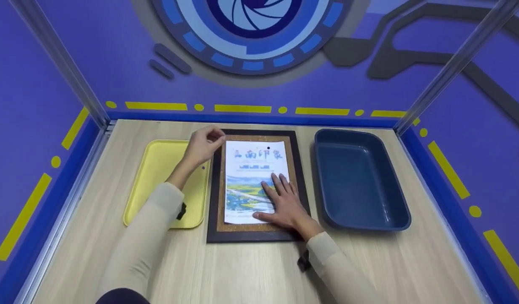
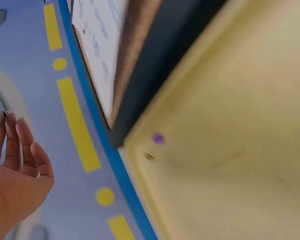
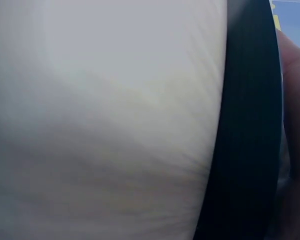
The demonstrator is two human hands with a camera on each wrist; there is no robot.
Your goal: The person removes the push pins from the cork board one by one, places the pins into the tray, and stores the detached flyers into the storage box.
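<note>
A printed paper poster (image 1: 248, 181) with a landscape and large characters lies on a cork board (image 1: 221, 202) with a dark frame. Fingers spread, my right hand (image 1: 286, 207) presses on the poster's lower right part. My left hand (image 1: 202, 145) is at the board's upper left corner, its thumb and fingertips pinching a tiny dark pushpin (image 2: 5, 114). A dark pushpin (image 1: 268, 147) shows on the poster's upper right. The yellow tray (image 1: 162, 169) left of the board holds a purple pushpin (image 2: 158, 137) and a small brownish one (image 2: 149, 156). Sleeve and strap mostly fill the right wrist view.
A deep dark blue bin (image 1: 356, 185) stands right of the board on the wooden table (image 1: 242, 270). Purple-blue panels (image 1: 259, 95) with yellow marks enclose the back and sides, with metal posts (image 1: 457, 55) at the corners.
</note>
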